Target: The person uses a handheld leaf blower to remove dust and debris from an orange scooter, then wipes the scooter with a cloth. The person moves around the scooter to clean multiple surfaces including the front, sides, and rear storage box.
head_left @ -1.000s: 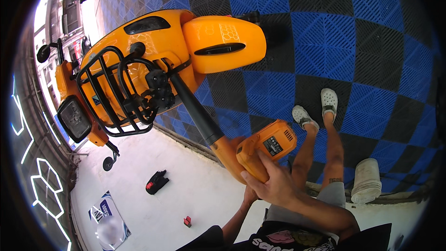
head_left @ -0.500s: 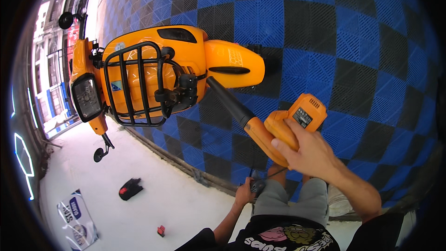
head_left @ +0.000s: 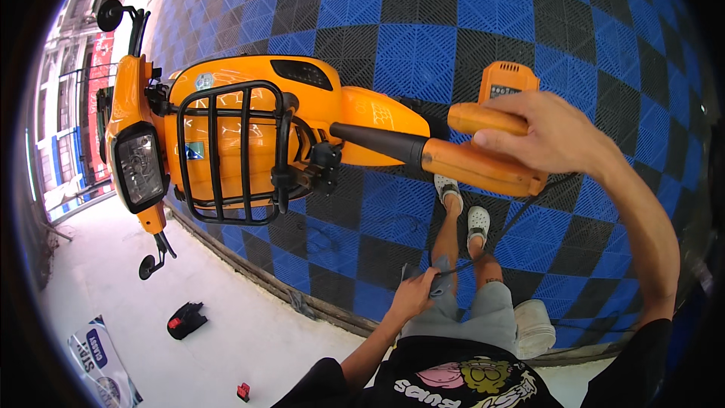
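My right hand (head_left: pixel 547 132) is wrapped round the handle of an orange air blower (head_left: pixel 468 165). Its black nozzle (head_left: pixel 377 138) points left, just over the front mudguard (head_left: pixel 359 102) of an orange scooter (head_left: pixel 249 132); whether it touches cannot be told. Low in front of my shorts, my left hand (head_left: pixel 414 293) is closed on a grey cloth (head_left: pixel 442 273). A dark cord (head_left: pixel 521 215) runs from the blower's rear down near those fingers. The scooter's black front rack (head_left: pixel 226 153) and headlight (head_left: pixel 140 168) face the near left.
Blue and black floor tiles (head_left: pixel 419 49) lie under the scooter, ending at a raised edge (head_left: pixel 249 276). On the white floor are a black-and-red object (head_left: pixel 186 321), a small red piece (head_left: pixel 243 391) and a printed banner (head_left: pixel 106 363). A whitish bucket (head_left: pixel 535 330) stands beside my leg.
My right hand has lifted the blower up and right, and its nozzle now lies more level across the mudguard. My left hand has risen slightly with the cloth. My view has shifted, showing my feet.
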### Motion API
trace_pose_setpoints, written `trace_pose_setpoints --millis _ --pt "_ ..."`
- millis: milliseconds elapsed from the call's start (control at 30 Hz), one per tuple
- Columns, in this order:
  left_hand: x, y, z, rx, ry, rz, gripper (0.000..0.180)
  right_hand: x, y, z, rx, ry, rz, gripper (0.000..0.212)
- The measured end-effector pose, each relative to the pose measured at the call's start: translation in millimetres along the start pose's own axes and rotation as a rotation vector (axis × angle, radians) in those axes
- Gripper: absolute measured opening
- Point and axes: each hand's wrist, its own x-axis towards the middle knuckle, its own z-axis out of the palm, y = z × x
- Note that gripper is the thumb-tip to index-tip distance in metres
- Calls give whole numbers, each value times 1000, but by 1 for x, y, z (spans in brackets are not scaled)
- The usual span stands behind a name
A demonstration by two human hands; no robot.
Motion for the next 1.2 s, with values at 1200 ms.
trace_pose_setpoints --millis 1200 --pt "164 106 -114 -311 226 -30 77 239 -197 -149 -708 -415 -63 51"
